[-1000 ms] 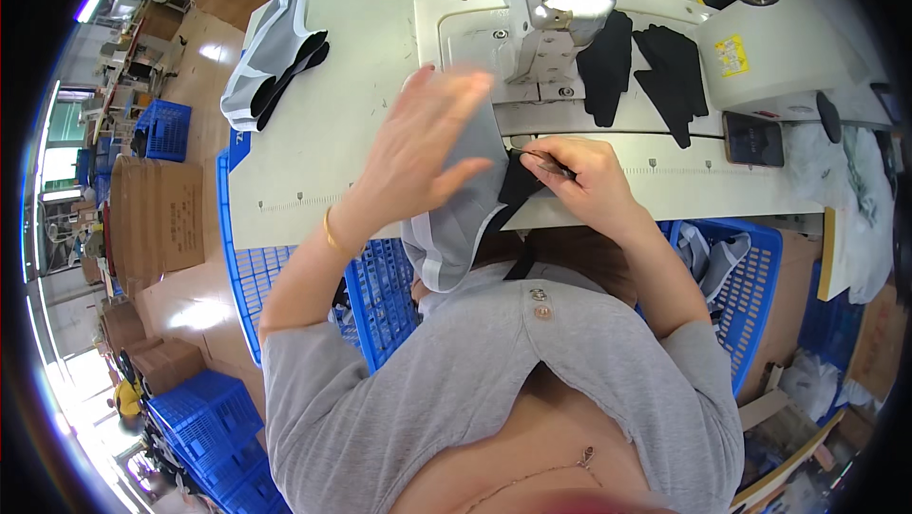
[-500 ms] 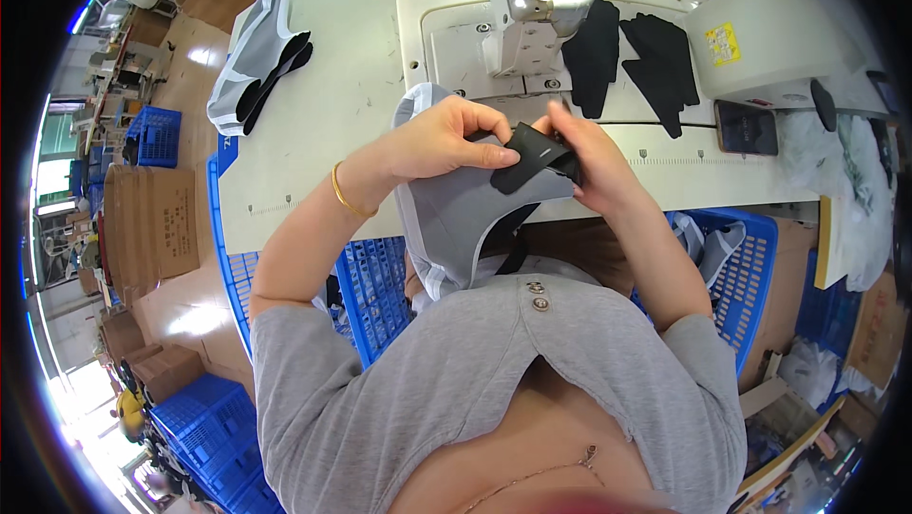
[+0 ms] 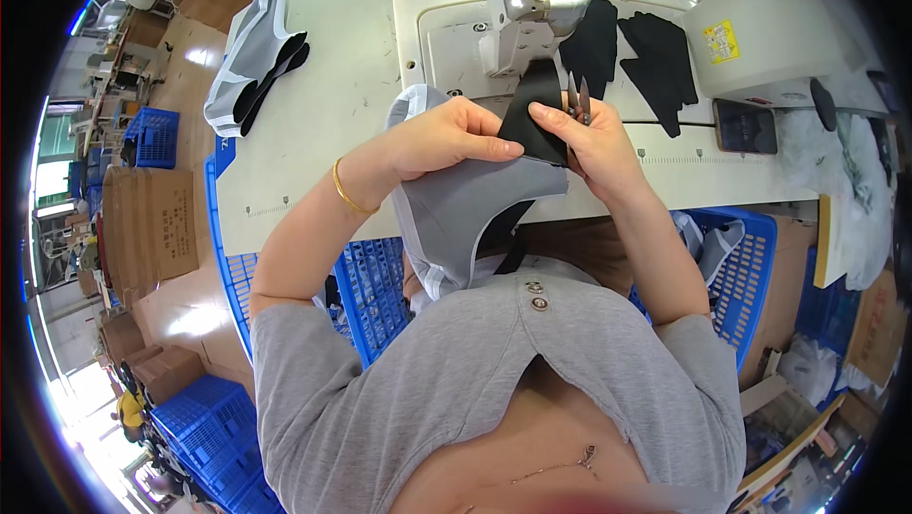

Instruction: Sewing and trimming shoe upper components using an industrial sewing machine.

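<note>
A grey fabric piece with white edging (image 3: 446, 215) hangs from my hands over the table's front edge toward my lap. Joined to its upper end is a black fabric panel (image 3: 534, 105), spread upward between both hands. My left hand (image 3: 458, 137) pinches the seam where grey and black meet, thumb on top. On the other side, my right hand (image 3: 600, 148) grips the black panel with its thumb. Small thread snips (image 3: 579, 94) also sit in that hand, blades pointing up past the fingers. The right fingers are partly hidden behind the fabric.
A sewing machine (image 3: 532, 25) stands just beyond my hands. Black cut pieces (image 3: 660, 63) and a phone (image 3: 746, 126) lie to the right. Another grey piece (image 3: 252, 63) rests at the far left. Blue baskets (image 3: 372, 291) stand below the table edge.
The black panel, folded down before, is now opened upward. My right hand has turned, and the snips' blades have come into view. My left hand keeps its pinch almost in place.
</note>
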A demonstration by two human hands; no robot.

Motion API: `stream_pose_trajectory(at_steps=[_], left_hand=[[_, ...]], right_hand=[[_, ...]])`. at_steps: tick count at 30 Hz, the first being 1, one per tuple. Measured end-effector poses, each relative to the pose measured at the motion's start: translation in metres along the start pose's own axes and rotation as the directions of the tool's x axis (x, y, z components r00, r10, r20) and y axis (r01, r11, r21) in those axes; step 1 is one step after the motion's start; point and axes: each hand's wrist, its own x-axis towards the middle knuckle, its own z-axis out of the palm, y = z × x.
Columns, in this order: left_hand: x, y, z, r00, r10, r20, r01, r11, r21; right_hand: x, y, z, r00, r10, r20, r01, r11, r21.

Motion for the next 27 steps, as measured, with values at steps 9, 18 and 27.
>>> stream_pose_trajectory(at_steps=[9,18,27], left_hand=[[-0.008,-0.015,0.011,0.921,0.328,-0.209,-0.264,0.922,0.285],[-0.009,0.018,-0.014,0.993,0.094,-0.07,-0.073,0.963,0.258],[-0.008,0.028,-0.008,0.944,0.304,0.127,-0.327,0.816,0.478]], right_hand=[[-0.02,-0.003,-0.006,0.993,-0.045,0.106,0.078,0.941,-0.329],[-0.028,-0.011,-0.004,0.804,-0.403,0.437,0.594,0.573,-0.565],[-0.03,-0.016,-0.003,0.707,-0.459,0.538,0.706,0.422,-0.568]])
